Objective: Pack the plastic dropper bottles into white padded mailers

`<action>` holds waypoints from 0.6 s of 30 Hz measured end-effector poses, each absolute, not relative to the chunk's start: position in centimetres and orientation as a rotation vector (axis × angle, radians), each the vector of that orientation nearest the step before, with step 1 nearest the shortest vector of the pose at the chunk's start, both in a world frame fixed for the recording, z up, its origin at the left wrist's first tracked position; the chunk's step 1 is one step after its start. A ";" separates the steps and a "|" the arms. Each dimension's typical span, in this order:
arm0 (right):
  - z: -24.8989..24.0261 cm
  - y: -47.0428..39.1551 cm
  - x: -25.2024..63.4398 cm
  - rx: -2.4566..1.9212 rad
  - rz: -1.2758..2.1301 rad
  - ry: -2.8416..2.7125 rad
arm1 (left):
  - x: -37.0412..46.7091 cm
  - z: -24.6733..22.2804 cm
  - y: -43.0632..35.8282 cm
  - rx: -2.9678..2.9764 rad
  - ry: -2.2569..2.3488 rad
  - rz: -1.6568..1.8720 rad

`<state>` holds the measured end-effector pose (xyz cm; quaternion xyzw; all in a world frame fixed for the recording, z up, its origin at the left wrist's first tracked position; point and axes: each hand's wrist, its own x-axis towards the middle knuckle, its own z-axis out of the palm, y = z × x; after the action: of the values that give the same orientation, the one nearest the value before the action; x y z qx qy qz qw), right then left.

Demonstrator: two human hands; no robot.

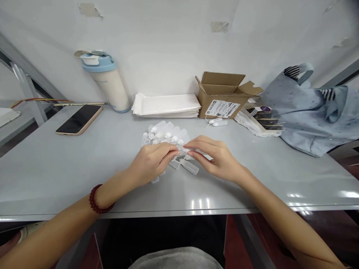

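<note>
Pinching tiny clear plastic piece [182, 150], left hand [150, 160] and right hand [217, 155] fingertips nearly touching; loose grip could ping it into slim translucent plastic bottles [172, 133], tbh.

A pale wall [168, 48] is marked by torn tape patches [89, 10]. A glossy grey table [70, 168] is set against it, its front streaked by reflected light [200, 204]. Beneath, a reddish floor [235, 246] is glimpsed, possibly tiled.

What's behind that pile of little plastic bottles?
Behind the pile of bottles lies a strip of grey table, then a stack of white packets before the wall. What the bottles or packets cover can't be seen.
</note>
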<state>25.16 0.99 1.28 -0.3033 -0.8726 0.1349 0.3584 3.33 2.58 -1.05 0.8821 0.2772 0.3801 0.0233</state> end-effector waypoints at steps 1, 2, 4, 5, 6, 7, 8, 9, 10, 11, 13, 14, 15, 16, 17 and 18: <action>1.3 1.0 25.2 -0.780 0.350 -2.253 | 3.3 -1.1 2.6 2.740 0.852 1.173; 1.3 0.9 25.2 -0.776 0.351 -2.256 | 3.3 -1.1 2.6 2.750 0.847 1.167; 1.3 0.9 25.2 -0.767 0.354 -2.265 | 3.2 -1.1 2.6 2.778 0.830 1.138; 1.2 0.9 25.2 -0.760 0.354 -2.273 | 3.2 -1.2 2.6 2.796 0.818 1.117; 1.2 0.8 25.2 -0.752 0.353 -2.282 | 3.1 -1.2 2.6 2.814 0.803 1.098; 1.1 0.8 25.1 -0.744 0.350 -2.291 | 3.1 -1.3 2.6 2.831 0.789 1.082; 1.0 0.8 25.1 -0.736 0.346 -2.298 | 3.1 -1.4 2.6 2.845 0.776 1.072; 1.0 0.8 25.0 -0.730 0.341 -2.304 | 3.1 -1.5 2.6 2.856 0.766 1.066; 0.9 0.7 24.9 -0.722 0.336 -2.309 | 3.1 -1.6 2.6 2.865 0.758 1.066; 0.8 0.7 24.8 -0.714 0.330 -2.312 | 3.1 -1.6 2.5 2.871 0.754 1.069; 0.7 0.7 24.6 -0.694 0.324 -2.319 | 3.1 -1.8 2.5 2.882 0.746 1.074; 0.7 0.6 24.5 -0.682 0.324 -2.322 | 3.2 -1.9 2.5 2.888 0.743 1.076; 0.6 0.6 24.5 -0.672 0.325 -2.324 | 3.2 -1.9 2.4 2.894 0.739 1.077; 0.6 0.6 24.4 -0.663 0.327 -2.325 | 3.2 -1.9 2.4 2.901 0.735 1.076; 0.5 0.6 24.4 -0.656 0.329 -2.325 | 3.2 -1.9 2.4 2.907 0.732 1.076; 0.5 0.6 24.4 -0.651 0.333 -2.324 | 3.2 -1.9 2.4 2.912 0.729 1.076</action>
<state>24.38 0.60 0.46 -0.2507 -0.8952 0.1282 0.3454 3.16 2.37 -1.94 0.9129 0.2287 0.3373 -0.0235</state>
